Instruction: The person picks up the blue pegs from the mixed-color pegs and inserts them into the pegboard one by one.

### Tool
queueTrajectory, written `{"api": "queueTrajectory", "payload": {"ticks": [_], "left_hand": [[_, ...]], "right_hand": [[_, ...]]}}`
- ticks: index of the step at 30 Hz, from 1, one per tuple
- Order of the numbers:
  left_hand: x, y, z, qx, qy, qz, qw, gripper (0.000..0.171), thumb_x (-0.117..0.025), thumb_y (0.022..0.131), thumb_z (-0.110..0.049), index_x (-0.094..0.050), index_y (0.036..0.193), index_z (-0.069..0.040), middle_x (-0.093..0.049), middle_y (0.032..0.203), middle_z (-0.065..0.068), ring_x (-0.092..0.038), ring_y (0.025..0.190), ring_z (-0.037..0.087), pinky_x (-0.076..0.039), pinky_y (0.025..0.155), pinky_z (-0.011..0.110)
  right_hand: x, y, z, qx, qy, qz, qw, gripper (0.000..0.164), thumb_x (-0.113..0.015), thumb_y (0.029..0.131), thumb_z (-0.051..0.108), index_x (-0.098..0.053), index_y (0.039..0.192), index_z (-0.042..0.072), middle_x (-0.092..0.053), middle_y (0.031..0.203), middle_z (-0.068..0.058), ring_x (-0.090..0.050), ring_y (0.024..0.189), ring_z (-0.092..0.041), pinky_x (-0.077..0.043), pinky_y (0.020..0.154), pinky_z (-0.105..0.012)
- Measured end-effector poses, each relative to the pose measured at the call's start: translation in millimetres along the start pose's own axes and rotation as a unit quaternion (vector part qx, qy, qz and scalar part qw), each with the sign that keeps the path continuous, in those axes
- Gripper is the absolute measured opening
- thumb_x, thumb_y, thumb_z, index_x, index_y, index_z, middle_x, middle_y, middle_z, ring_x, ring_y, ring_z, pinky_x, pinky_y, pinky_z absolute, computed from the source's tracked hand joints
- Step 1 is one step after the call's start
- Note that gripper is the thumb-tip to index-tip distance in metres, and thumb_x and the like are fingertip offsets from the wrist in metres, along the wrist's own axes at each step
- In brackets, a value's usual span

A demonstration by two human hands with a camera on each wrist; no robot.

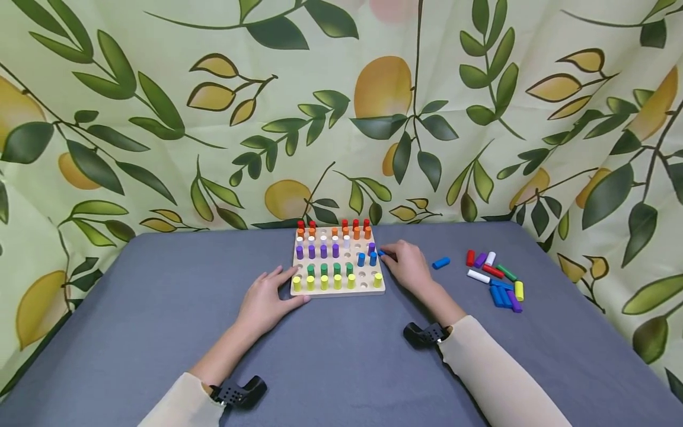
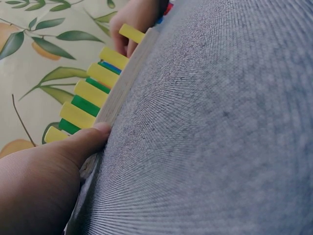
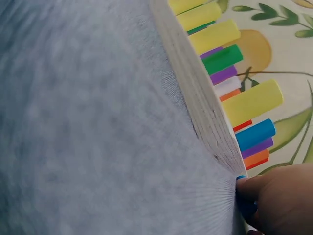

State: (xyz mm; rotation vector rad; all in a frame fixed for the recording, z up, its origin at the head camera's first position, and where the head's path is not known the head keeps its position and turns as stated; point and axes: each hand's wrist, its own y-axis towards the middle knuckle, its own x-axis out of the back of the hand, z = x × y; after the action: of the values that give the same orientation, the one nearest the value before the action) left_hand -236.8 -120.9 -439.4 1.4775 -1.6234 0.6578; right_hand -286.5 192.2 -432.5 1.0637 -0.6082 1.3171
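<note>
A wooden pegboard [image 1: 341, 293] holds rows of coloured pegs, red and orange at the back, yellow [image 1: 337, 281] at the front. Two blue pegs [image 1: 361, 259] stand upright towards its right side. My left hand [image 1: 267, 302] rests at the front left corner, thumb against the front edge and fingers extended at the left side. At the right edge, my right hand [image 1: 408, 267] pinches a blue peg [image 3: 247, 208] between thumb and fingers, low beside the board. The fingers partly cover that peg.
A loose blue peg [image 1: 441, 263] lies right of my right hand. Farther right is a scattered group of red, white, purple, green, blue and yellow pegs [image 1: 520, 290]. The grey cloth [image 1: 341, 356] covers the table, with a leaf-and-fruit curtain [image 1: 320, 142] behind.
</note>
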Motion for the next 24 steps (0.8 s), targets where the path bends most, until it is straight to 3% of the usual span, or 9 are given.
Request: {"api": "queueTrajectory", "payload": {"ticks": [4,17,24], "left_hand": [[-2.1,0.9,-0.4,-0.005,-0.003,-0.002,1.0000,0.073,-0.080,0.083,-0.049,-0.057,0.145,-0.018,-0.051,0.149,0.024,-0.042,0.141,0.055,-0.034,0.115,0.068],[-2.0,0.8,-0.2,-0.008,-0.001,-0.007,0.9999,0.073,-0.080,0.082,-0.048,-0.058,0.145,-0.017,-0.052,0.148,0.024,-0.043,0.141,0.053,-0.034,0.116,0.066],[0.1,0.3,-0.8,-0.006,0.000,-0.009,0.9999,0.073,-0.081,0.082,-0.047,-0.058,0.144,-0.017,-0.052,0.149,0.025,-0.043,0.140,0.056,-0.034,0.115,0.067]], "right_hand": [[-0.6,-1.7,-2.1,0.005,-0.007,0.006,1.000,0.028,-0.067,0.098,0.015,-0.073,0.124,0.006,-0.063,0.087,-0.009,-0.049,0.074,-0.019,-0.034,0.062,-0.028],[-3.0,-0.7,-3.0,0.012,-0.019,0.020,1.000,0.029,-0.064,0.100,0.017,-0.070,0.127,0.008,-0.060,0.088,-0.009,-0.048,0.074,-0.020,-0.035,0.062,-0.027],[-4.1,-1.3,-2.4,0.016,-0.015,0.010,1.000,0.023,-0.065,0.099,0.016,-0.073,0.120,0.009,-0.058,0.086,-0.008,-0.046,0.072,-0.019,-0.033,0.062,-0.027]]}}
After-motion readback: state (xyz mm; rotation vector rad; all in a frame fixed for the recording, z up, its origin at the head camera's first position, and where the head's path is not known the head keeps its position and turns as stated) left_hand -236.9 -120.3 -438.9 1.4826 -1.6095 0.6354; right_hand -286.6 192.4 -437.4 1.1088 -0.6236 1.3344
